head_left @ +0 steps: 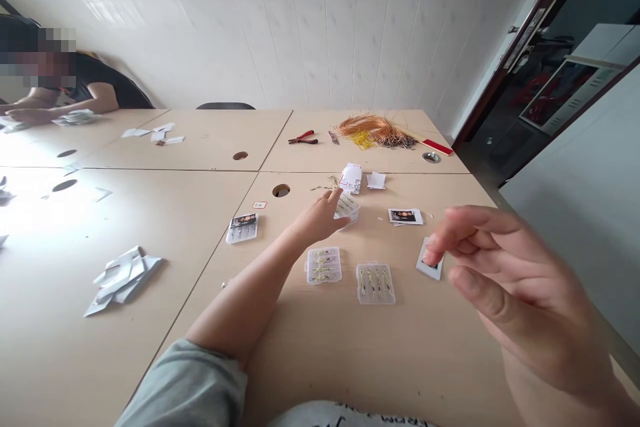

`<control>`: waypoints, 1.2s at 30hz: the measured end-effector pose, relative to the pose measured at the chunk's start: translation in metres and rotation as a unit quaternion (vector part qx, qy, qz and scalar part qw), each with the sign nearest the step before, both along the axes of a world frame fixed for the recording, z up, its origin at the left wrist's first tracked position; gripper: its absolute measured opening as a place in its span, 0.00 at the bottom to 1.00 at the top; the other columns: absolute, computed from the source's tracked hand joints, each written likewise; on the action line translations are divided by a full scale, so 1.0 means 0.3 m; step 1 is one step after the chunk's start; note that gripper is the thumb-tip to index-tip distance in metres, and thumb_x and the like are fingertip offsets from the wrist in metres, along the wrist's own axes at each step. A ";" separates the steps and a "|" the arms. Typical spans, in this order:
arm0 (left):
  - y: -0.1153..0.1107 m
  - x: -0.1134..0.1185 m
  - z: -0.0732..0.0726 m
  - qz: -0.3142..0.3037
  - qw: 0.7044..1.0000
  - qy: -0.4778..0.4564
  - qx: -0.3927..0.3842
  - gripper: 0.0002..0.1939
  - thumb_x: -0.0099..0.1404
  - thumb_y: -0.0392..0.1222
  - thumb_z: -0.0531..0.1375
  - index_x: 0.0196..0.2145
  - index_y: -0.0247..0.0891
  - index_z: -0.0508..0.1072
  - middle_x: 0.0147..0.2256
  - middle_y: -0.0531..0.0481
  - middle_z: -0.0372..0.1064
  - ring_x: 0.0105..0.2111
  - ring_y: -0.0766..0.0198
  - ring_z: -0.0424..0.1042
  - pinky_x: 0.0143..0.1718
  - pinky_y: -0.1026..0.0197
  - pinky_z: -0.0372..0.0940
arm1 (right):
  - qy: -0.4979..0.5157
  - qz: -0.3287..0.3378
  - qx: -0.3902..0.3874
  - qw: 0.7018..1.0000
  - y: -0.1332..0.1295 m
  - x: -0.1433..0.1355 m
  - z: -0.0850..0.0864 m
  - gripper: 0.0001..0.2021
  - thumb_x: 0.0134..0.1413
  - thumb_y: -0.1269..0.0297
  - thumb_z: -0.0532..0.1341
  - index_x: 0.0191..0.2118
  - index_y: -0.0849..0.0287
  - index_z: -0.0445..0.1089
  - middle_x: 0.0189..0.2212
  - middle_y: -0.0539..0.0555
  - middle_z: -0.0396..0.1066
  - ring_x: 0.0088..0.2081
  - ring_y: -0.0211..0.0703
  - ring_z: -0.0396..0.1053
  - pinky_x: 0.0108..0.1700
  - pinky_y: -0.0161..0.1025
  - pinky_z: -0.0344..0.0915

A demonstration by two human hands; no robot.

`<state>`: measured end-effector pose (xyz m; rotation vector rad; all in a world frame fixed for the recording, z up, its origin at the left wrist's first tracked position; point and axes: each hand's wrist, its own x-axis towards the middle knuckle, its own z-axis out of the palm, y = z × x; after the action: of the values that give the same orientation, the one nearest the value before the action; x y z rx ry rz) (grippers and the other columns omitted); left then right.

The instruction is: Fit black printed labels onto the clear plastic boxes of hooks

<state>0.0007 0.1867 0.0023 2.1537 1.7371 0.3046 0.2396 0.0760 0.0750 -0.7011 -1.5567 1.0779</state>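
My left hand reaches forward over the table with its fingers stretched out and apart. Its thumb and fingertips are at the edge of a clear plastic box with small pieces inside; whether they touch it I cannot tell. My right hand is raised close to the camera at the right, fingers bent and apart from the thumb, nothing between them. Nearer to me lie two clear boxes, the left box and the right box, each holding rows of small yellowish pieces. Behind the right fingertips lies a small packet with a dark label.
Further back are white cards, red-handled pliers and a bundle of copper-coloured strands. A labelled box and white packets lie left, another dark-labelled packet right. A person sits at the far left.
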 end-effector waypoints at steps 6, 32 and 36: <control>-0.003 0.004 0.017 -0.003 0.999 -0.033 0.026 0.35 0.65 0.35 0.58 0.68 0.36 0.55 0.66 0.32 0.58 0.63 0.43 0.64 0.60 0.44 0.63 | -0.083 -0.030 0.037 0.995 0.009 0.008 -0.014 0.18 0.64 0.66 0.65 0.56 0.42 0.70 0.42 0.49 0.74 0.45 0.38 0.72 0.49 0.35 0.72; -0.139 0.056 0.169 0.002 0.589 -0.754 -0.291 0.13 0.52 0.36 0.72 0.38 0.38 0.80 0.43 0.49 0.72 0.46 0.57 0.73 0.58 0.51 0.64 | -0.621 -0.154 0.046 0.767 0.149 0.201 -0.395 0.09 0.67 0.60 0.61 0.47 0.59 0.74 0.47 0.55 0.75 0.44 0.43 0.75 0.46 0.45 0.75; -0.150 0.066 0.172 -0.006 0.586 -0.758 -0.286 0.16 0.54 0.27 0.66 0.41 0.37 0.79 0.47 0.47 0.72 0.50 0.57 0.73 0.56 0.55 0.65 | -0.614 -0.180 0.072 0.765 0.292 0.155 -0.385 0.13 0.67 0.60 0.61 0.53 0.57 0.71 0.55 0.58 0.72 0.52 0.48 0.73 0.53 0.52 0.72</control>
<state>0.0203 0.1417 0.0538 0.6835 0.5406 0.9977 0.2862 0.1637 -0.0407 -1.7099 -2.3703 0.0665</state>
